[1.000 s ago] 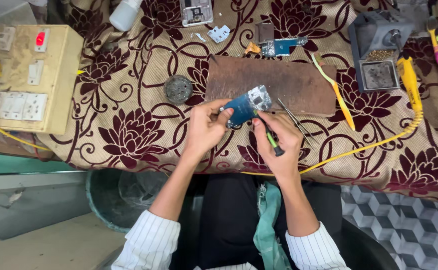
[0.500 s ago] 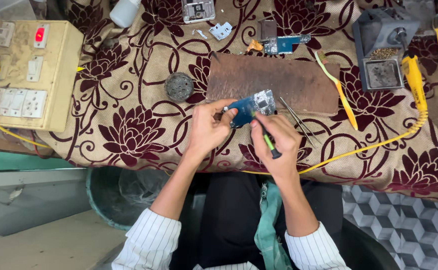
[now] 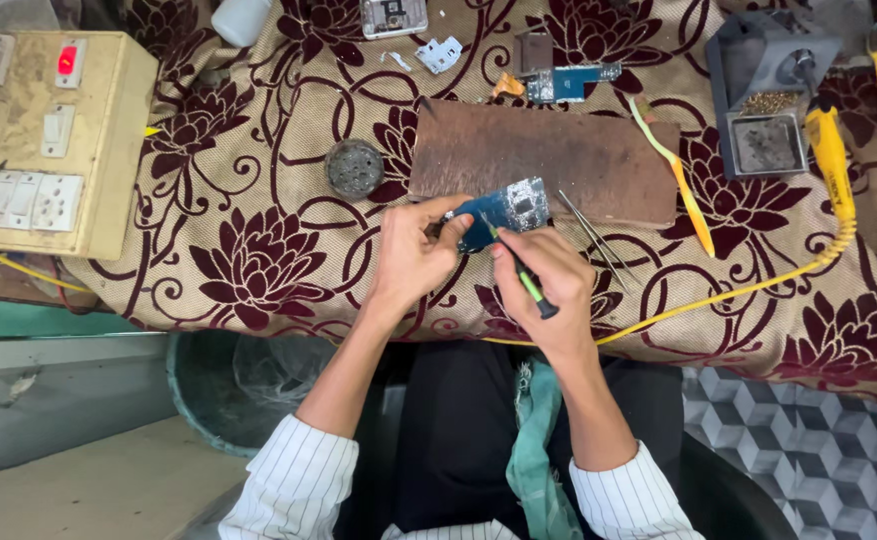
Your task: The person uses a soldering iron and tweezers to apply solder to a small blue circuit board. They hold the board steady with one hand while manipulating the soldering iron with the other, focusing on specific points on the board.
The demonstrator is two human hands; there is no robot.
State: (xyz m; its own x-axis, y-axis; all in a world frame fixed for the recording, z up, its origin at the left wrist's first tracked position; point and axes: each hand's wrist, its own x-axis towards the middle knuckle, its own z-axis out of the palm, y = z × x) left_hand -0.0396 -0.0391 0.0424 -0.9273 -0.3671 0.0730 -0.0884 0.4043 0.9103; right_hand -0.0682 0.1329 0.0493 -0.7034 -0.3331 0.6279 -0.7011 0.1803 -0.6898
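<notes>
blue circuit board [image 3: 499, 213], small and flat with a silvery shielded patch toward its far end, sits pinched in the left hand [image 3: 411, 258], fingers closed on its near edge and thumb on top. the board is held just above the table's front edge, tilted slightly toward the camera, apparently so its face can be seen and reached. the right hand [image 3: 544, 285] is closed in a pen-style hold around a thin green-handled tool [image 3: 519, 275], whose fine tip meets the board's surface near its middle. both wrists rest close together, which looks like it steadies the work.

surface: a tan cloth [image 3: 259, 200] with dark maroon flower print, draped over the table. a worn brown rectangular mat [image 3: 549, 155] lies just beyond the hands. metal tweezers [image 3: 591, 232] lie beside the right hand, partly on the mat. a round dark perforated disc [image 3: 355, 167] sits left of the mat. a boxy cream switchboard [image 3: 49, 140] with sockets and a red rocker stands at far left. a yellow-handled soldering iron [image 3: 829, 150] rests at right beside a grey stand [image 3: 764, 90], its yellow cable running along the cloth.
</notes>
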